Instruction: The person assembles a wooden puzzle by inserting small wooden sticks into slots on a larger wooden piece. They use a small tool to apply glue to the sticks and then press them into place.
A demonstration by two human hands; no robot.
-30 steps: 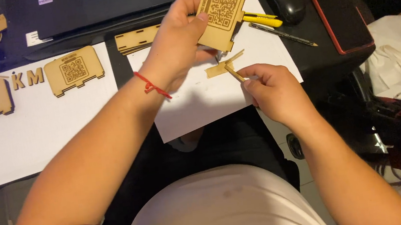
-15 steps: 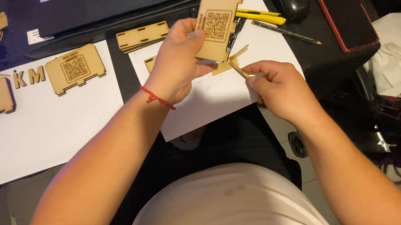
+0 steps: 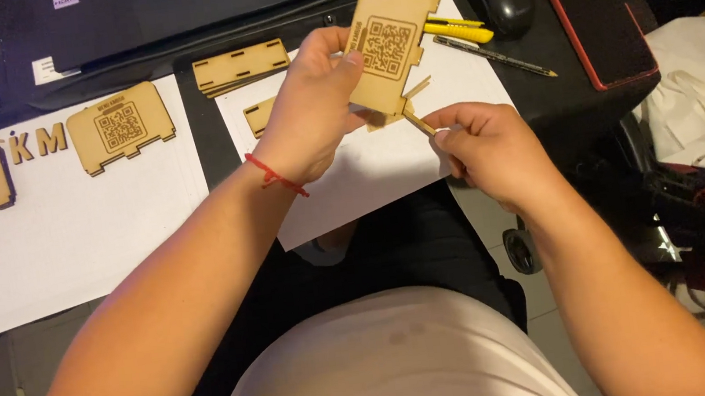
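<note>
Since the earlier frame, the wooden panel [image 3: 388, 48] has been turned more upright and brought nearer the camera. It is gripped by the left hand [image 3: 311, 110], thumb on its engraved face and fingers closed behind. A thin wooden strip [image 3: 416, 120] is pinched between the closed fingertips of the right hand [image 3: 488, 147], its far end touching the panel's lower edge. White paper [image 3: 384, 168] lies below both hands; a yellow utility knife [image 3: 457, 31] lies beyond the fingers.

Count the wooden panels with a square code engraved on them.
2. One panel is held up in the left hand; the other lies on the left sheet. Stacked pieces may hide more.
</note>
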